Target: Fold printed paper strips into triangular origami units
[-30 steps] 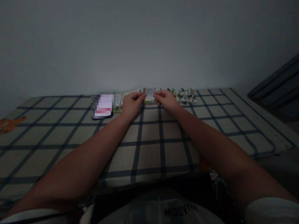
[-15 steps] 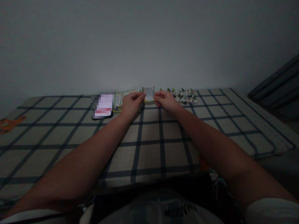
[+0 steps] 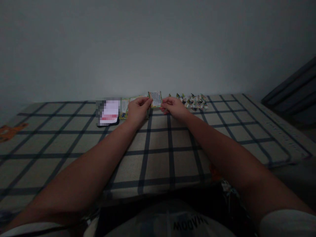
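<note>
Between my two hands stands a small printed sheet of paper [image 3: 156, 98] with a green and yellow border and dense text, raised near the far edge of the cloth. My left hand [image 3: 138, 110] pinches its left edge between thumb and fingers. At its lower right edge, the closed fingertips of my right hand [image 3: 174, 107] hold the corner. Partly hidden behind my left hand lie more printed sheets [image 3: 124, 107] with green borders. Just right of my right hand is a cluster of small folded paper pieces [image 3: 196, 101], pointed and multicoloured.
A phone [image 3: 108, 113] with a blurred, lit screen lies left of the sheets. The checked tablecloth [image 3: 158, 164] covers the table, which meets a grey wall [image 3: 158, 42]. An orange printed figure [image 3: 11, 131] shows at the left, dark striped fabric [image 3: 293, 89] at the right.
The printed sheet has shifted slightly left and up and tilted a little, with my left hand moving along. My right fingers have slid slightly left beside its lower edge.
</note>
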Tool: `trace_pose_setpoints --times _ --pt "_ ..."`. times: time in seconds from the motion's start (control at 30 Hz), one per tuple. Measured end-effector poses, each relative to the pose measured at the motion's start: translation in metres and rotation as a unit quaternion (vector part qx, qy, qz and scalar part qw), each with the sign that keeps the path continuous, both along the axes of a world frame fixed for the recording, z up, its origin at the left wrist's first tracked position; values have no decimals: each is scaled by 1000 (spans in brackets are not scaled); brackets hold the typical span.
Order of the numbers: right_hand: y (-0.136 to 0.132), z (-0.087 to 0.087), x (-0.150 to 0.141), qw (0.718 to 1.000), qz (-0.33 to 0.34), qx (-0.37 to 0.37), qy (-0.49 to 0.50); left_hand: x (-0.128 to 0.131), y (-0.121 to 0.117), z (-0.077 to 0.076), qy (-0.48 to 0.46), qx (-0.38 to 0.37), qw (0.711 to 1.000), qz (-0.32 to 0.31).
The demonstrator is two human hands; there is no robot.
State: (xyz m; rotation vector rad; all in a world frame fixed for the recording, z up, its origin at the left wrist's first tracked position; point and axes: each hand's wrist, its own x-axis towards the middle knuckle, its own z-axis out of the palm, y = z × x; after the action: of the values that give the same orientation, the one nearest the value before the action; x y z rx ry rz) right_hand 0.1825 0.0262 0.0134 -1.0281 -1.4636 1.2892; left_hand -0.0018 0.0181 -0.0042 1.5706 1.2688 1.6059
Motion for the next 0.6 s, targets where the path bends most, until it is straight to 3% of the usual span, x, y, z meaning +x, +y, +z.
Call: trace_pose_setpoints --times 0.2,0.4,0.6 --pt "1 0 3 1000 12 -12 -15 0 2 -3 -12 2 1000 -8" --pt "8 -8 7 998 -32 57 13 0 -2 0 -5 -29 999 -35" --pt "9 -7 5 998 -27 58 -4 0 1 -5 -27 -71 995 -72"
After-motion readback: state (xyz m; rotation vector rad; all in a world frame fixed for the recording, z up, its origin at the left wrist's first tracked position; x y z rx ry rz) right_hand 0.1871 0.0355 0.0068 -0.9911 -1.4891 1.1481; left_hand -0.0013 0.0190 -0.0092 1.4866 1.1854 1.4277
